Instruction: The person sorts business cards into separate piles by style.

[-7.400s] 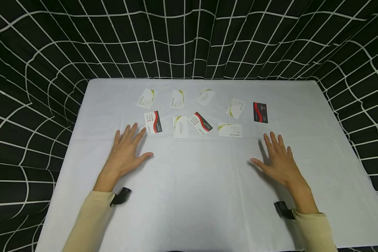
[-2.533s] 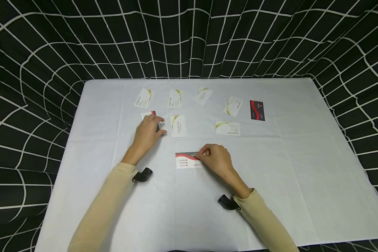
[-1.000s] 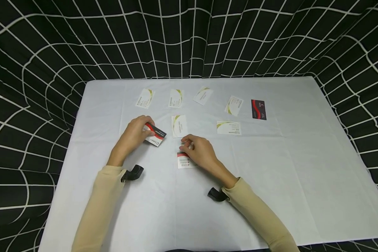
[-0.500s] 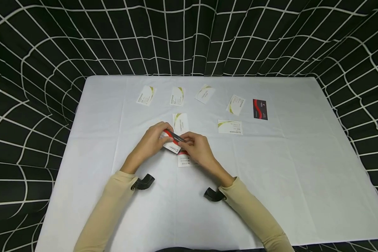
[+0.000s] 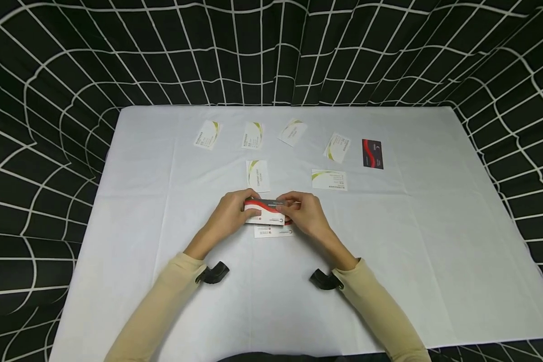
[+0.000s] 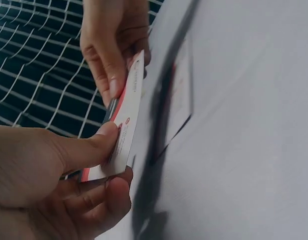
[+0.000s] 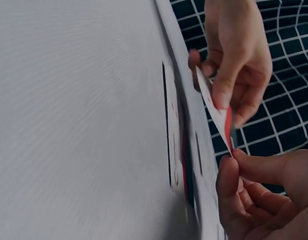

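Note:
A white, red and dark grey business card [image 5: 266,213] is held level above the table between my two hands. My left hand [image 5: 230,213] pinches its left end, thumb on top and fingers beneath, as the left wrist view shows. At its right end, my right hand [image 5: 308,213] pinches the card between thumb and fingertips. Just below lies a second red-and-white business card [image 5: 271,232] flat on the cloth, partly covered by the held one. In the right wrist view the held card [image 7: 213,112] appears nearly edge-on, slightly bowed.
Beyond my hands, white-and-green business cards [image 5: 258,176] lie scattered on the white tablecloth [image 5: 199,311], including one lying crosswise [image 5: 329,179]. A dark card with a red wave [image 5: 372,154] lies at the far right. Black curtain with white grid lines [image 5: 271,50] surrounds the table.
The left hand has picked up the red-and-white card from the left and brought it to the middle. The right hand has left the lying card and taken the held card's other end, now turned level.

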{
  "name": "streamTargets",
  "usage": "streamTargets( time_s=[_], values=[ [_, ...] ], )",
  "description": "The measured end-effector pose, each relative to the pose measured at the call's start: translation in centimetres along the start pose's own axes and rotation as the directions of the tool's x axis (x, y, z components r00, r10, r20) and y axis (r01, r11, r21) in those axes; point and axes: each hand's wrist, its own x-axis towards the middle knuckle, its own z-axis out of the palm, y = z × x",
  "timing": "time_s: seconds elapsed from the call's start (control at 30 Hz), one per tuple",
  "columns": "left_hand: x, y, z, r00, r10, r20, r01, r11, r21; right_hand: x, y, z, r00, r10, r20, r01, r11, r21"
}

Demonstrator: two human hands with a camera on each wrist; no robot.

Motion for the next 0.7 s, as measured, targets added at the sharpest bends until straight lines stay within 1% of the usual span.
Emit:
streamTargets(
  time_s=[0.07, 0.17, 0.27, 0.37, 0.53, 0.7],
  values=[
    [-0.1, 0.1, 0.5, 1.000, -0.004, 0.009, 0.004, 1.000, 0.027, -0.2, 0.3, -0.3, 1.000, 0.004, -0.007, -0.004, 1.000, -0.020],
    [-0.4, 0.4, 1.0, 1.000, -0.007, 0.014, 0.005, 0.996, 0.084, -0.6, 0.8, -0.8, 1.000, 0.031, -0.001, -0.031, 0.999, -0.034],
    [-0.6, 0.6, 1.4, 1.000, -0.010, 0.008, 0.009, 0.988, 0.154, -0.9, 1.2, -1.0, 0.997, 0.076, 0.019, -0.074, 0.996, -0.050],
    [-0.9, 0.8, 1.6, 1.000, -0.021, 0.004, 0.020, 0.979, 0.204, -1.1, 1.5, -1.1, 0.995, 0.096, 0.030, -0.093, 0.992, -0.081],
    [-1.0, 1.0, 2.0, 1.000, -0.030, 0.005, 0.028, 0.970, 0.242, -1.3, 1.7, -0.9, 0.996, 0.084, 0.028, -0.080, 0.989, -0.124],
    [-1.1, 1.2, 2.3, 0.999, -0.035, 0.016, 0.029, 0.961, 0.274, -1.4, 1.8, -1.0, 0.997, 0.080, 0.004, -0.078, 0.981, -0.179]
  ],
)
